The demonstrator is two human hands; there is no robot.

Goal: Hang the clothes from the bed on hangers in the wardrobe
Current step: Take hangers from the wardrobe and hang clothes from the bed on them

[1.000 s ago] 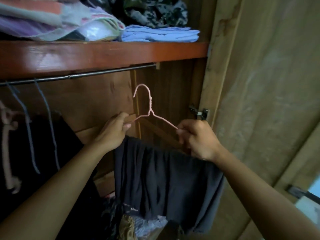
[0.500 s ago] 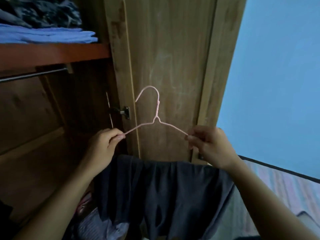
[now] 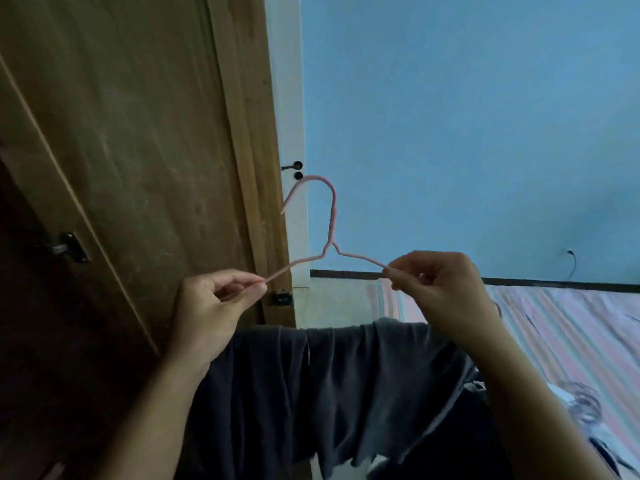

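A thin pink wire hanger (image 3: 330, 233) is held upright in front of me, hook at the top and curling left. My left hand (image 3: 211, 306) pinches its left shoulder and my right hand (image 3: 440, 292) pinches its right shoulder. A dark grey garment (image 3: 329, 386) is draped over the hanger's lower bar and hangs down between my forearms. The bar itself is hidden by the cloth and my hands.
The open wooden wardrobe door (image 3: 138, 150) fills the left side, with a metal hinge (image 3: 71, 245) on it. A blue wall (image 3: 467, 116) is behind the hanger. The bed with a striped sheet (image 3: 571, 327) lies at the right, with a garment (image 3: 585, 407) on it.
My view has swung right, from the wardrobe rail and shelf to the door, the blue wall and the bed. Both hands have kept their hold on the hanger with the garment.
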